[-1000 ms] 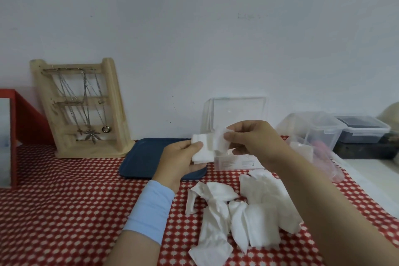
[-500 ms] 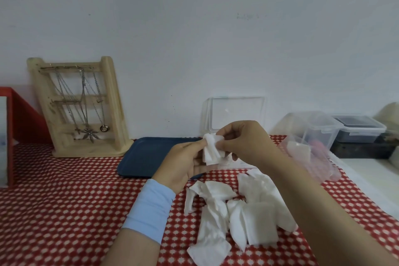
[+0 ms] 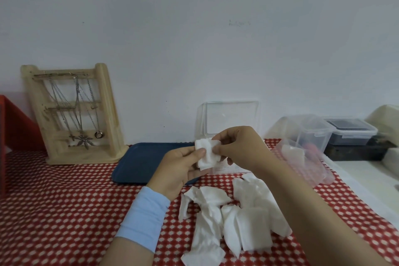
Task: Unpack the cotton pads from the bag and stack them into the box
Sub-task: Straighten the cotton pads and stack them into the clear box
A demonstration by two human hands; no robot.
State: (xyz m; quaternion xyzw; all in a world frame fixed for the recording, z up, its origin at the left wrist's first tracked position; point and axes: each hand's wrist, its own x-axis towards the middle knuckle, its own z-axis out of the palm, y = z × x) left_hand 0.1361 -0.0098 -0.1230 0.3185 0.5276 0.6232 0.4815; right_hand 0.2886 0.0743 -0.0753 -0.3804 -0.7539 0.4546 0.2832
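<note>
Change: a second ago the pads were fanned apart between the hands. Now the left hand thumb-pinches a squared-up stack of white square cotton pads, and the right hand pinches its other edge. The stack is held just in front of the clear plastic box, which has its lid up, and is not in yet. Likely aligned, drop-in next.

Counts, L→R:
- 1 wooden necklace stand
- 1 dark blue plastic tray
- 1 held stack, layers uncountable
- 1 box
- loose white pads on the red dotted cloth: roughly 8, overlap blocks an exact count
- 1 clear plastic bag
</note>
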